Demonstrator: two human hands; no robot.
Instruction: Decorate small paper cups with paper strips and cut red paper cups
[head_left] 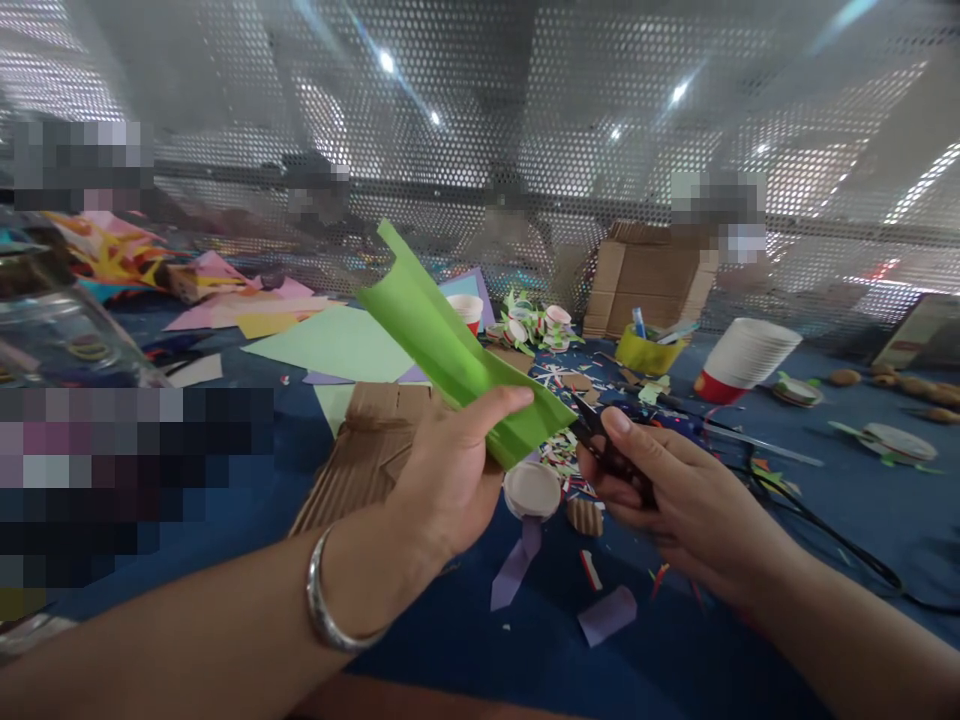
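A curled sheet of bright green paper (442, 340) is held up in my left hand (442, 475), thumb on top and fingers beneath. My right hand (667, 490) is closed around dark scissors (592, 425), whose blades point toward the paper's lower right corner. Whether the blades touch the paper I cannot tell. Below the hands, a white paper disc (532, 490) lies with a purple paper strip (517, 565) reaching out from under it. Close by are a small corrugated cardboard piece (585, 517) and a purple paper scrap (607, 615).
Cardboard (352, 450) and pale green paper (337, 340) lie to the left. Stacked paper cups (746, 360), a yellow container of pens (649, 350) and a black cable (825, 540) are at the right. Paper snippets litter the blue table (480, 640); people sit opposite.
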